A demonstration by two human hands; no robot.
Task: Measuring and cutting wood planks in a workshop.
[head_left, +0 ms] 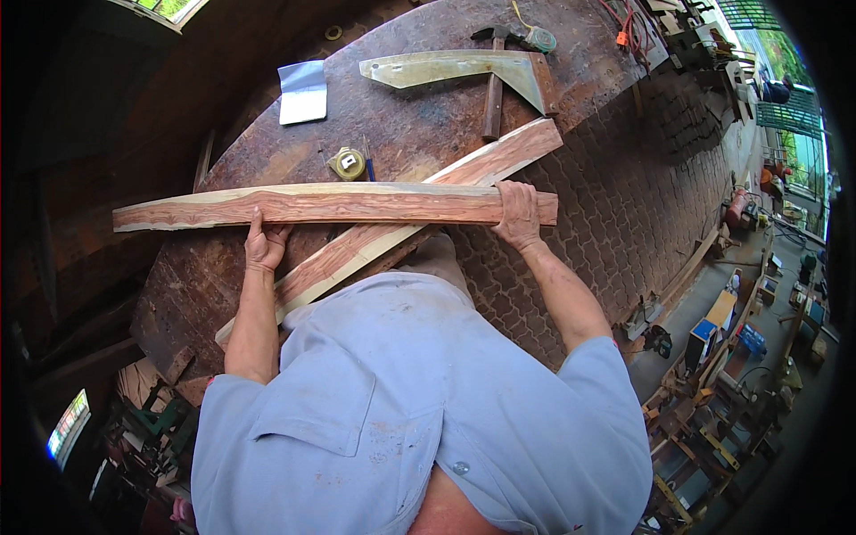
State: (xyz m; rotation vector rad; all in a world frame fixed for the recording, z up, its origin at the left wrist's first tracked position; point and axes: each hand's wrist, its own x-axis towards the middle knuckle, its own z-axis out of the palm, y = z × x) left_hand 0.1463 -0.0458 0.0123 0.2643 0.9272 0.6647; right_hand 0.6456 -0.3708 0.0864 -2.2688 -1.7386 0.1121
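A dark, stained bench [201, 267] spreads out at the left, and the person's left hand [265, 245] pinches the near edge of the upper board [374, 205], one digit on its streaked face and the others curling beneath. That board lies crosswise in front of the body, on top of the lower board [343, 254], which slants across the bench. Beyond them, left to right, are a pale pad [303, 96], a yellow tape measure [348, 163], a slim blue marking tool [368, 165], a large square [437, 67] resting across a hammer [492, 111], and a teal tape measure [539, 38]. The right hand [520, 214] clasps the upper board near its right end, knuckles on top. An orange plug [622, 37] with red cord sits farther right, above a paved floor [642, 187]; a cluttered shelf [713, 321] fills the far right.

The left forearm covers part of the lower board near its left end, the upper board hides its middle, and the right thumb's place cannot be told. The square covers part of the hammer's handle, and the shelf's small items blur together.

Counted: two hands, two boards, one pad, two tape measures, one marking tool, one square, one hammer, one orange plug
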